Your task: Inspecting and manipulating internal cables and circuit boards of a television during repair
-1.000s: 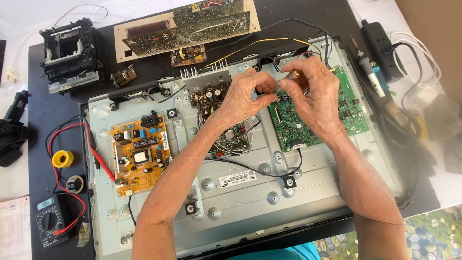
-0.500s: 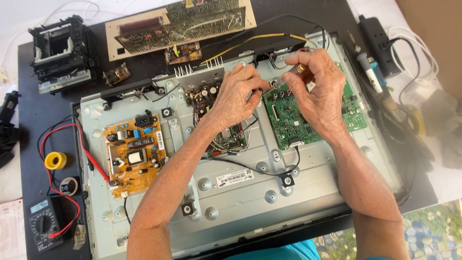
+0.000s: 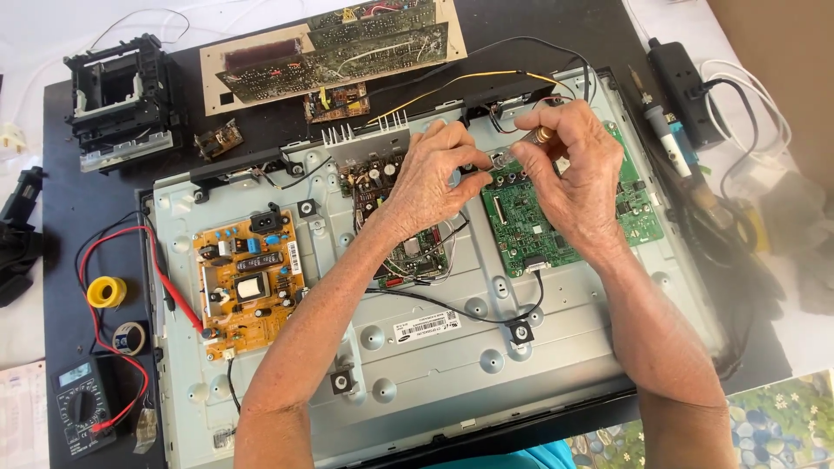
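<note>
Left hand (image 3: 434,178): fingers pinched shut on a small clear part (image 3: 501,160), at 12 o'clock over the chassis (image 3: 434,382).
Right hand (image 3: 578,174): closed around a brass-tipped tool (image 3: 546,135), its tip meeting the same part.
Part location: we see it between both hands, just above the green board (image 3: 512,230).
Orange board (image 3: 248,282): at 9 o'clock; multimeter (image 3: 82,406) at 8 o'clock on the counter (image 3: 61,234).
Soldering iron (image 3: 665,130): at 2 o'clock, untouched.
Method: we judge steady wrists and a light pinch best, tool square to the part.
Change: compared with half a second ago, we find both hands at much the same spot, the grip unchanged.
</note>
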